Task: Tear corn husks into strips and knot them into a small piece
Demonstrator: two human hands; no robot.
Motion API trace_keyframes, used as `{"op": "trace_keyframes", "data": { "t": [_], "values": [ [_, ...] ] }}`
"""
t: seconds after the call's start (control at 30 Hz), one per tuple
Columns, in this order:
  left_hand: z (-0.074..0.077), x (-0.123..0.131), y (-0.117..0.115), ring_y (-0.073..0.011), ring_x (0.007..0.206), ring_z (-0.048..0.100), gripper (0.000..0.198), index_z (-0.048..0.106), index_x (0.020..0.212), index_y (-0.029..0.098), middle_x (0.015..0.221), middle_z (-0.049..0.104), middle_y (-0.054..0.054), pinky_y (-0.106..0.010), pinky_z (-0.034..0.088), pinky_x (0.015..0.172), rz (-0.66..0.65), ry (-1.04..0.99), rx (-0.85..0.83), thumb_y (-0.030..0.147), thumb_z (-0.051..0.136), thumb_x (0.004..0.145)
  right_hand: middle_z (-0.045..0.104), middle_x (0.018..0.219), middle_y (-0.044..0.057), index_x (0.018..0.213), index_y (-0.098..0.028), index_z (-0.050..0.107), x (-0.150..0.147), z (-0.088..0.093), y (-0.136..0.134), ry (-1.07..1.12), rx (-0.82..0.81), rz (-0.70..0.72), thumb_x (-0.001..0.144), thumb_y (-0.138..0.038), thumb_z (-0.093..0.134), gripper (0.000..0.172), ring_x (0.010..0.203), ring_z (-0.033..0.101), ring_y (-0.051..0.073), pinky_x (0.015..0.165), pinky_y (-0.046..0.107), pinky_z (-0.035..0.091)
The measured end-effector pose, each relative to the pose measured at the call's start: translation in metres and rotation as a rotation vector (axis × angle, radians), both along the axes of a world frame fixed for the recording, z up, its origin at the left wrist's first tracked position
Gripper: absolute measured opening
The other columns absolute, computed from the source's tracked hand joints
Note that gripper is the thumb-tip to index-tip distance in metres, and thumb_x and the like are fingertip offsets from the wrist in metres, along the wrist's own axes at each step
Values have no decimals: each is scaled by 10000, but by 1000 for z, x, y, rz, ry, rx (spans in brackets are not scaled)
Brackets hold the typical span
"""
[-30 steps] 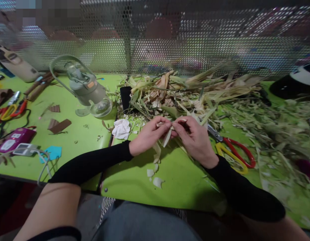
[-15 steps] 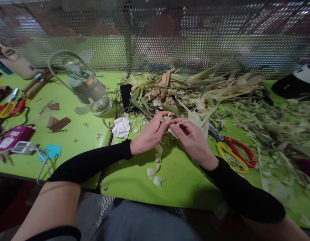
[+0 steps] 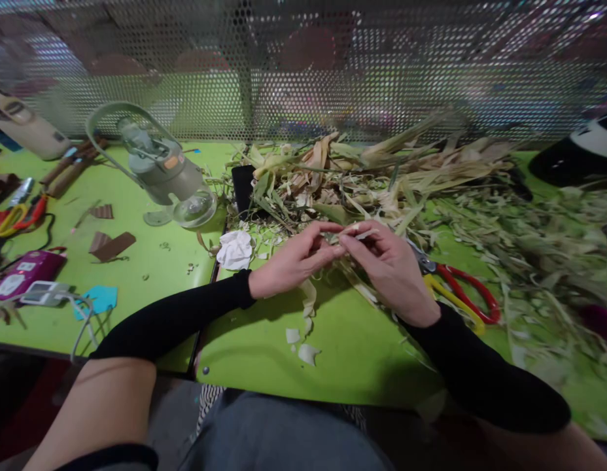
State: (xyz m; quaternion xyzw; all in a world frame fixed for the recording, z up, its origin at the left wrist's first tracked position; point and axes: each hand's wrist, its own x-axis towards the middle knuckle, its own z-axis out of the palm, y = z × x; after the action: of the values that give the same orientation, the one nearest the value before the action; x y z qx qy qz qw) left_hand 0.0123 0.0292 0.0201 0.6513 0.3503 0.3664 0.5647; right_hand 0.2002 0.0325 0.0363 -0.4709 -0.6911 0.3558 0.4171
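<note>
My left hand (image 3: 294,261) and my right hand (image 3: 389,271) meet over the green table (image 3: 333,353), fingers pinched together on a pale strip of corn husk (image 3: 355,232). Both arms wear black sleeves. A curled husk piece (image 3: 309,297) hangs below my left hand. Just behind the hands lies a big pile of dry husks and leaves (image 3: 362,176). Small white husk scraps (image 3: 303,347) lie on the table in front of me.
Red and yellow scissors (image 3: 455,297) lie right of my right hand. A crumpled white tissue (image 3: 235,250), a tipped bottle with a handle (image 3: 161,173), a black phone (image 3: 243,186), brown card pieces (image 3: 110,245) and tools at the far left (image 3: 16,216). A perforated metal screen (image 3: 303,72) closes the back.
Both hands stayed together on the husk, fingers reworking their pinch; the long pale strip that hung between them a second ago is now drawn up into the fingers.
</note>
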Motion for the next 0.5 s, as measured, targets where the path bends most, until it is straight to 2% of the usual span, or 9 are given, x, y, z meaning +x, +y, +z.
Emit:
{"op": "trace_keyframes", "data": {
  "t": [0.1,0.2,0.33,0.5],
  "values": [
    [0,1,2,-138,765,647,477,608,1203,132,847,692,-31,-283,512,724,-132,-58,-104,547,665,975,702,908,26,865,-246,678,0,1,0,8,48,-36,901,-457,744,224,735,634,167,658,308,542],
    [1,1,1,-122,744,670,440,626,1134,135,837,720,-31,-270,528,714,-115,-109,-153,528,697,951,690,971,46,837,-245,681,-1,2,0,-9,67,-21,871,-476,775,251,766,629,177,670,321,555],
    [-4,2,0,-103,748,681,375,642,1054,132,866,743,-39,-281,557,764,-107,-168,-194,485,712,945,678,910,35,838,-244,663,-2,2,-1,3,20,-15,919,-446,722,226,729,616,169,659,318,546],
    [-15,8,-2,-115,775,683,462,653,978,135,884,736,-40,-318,569,810,-133,-201,-220,564,782,866,673,909,28,835,-241,639,-3,0,-3,26,21,-68,916,-438,715,226,707,601,158,623,301,517]
  ]
}}
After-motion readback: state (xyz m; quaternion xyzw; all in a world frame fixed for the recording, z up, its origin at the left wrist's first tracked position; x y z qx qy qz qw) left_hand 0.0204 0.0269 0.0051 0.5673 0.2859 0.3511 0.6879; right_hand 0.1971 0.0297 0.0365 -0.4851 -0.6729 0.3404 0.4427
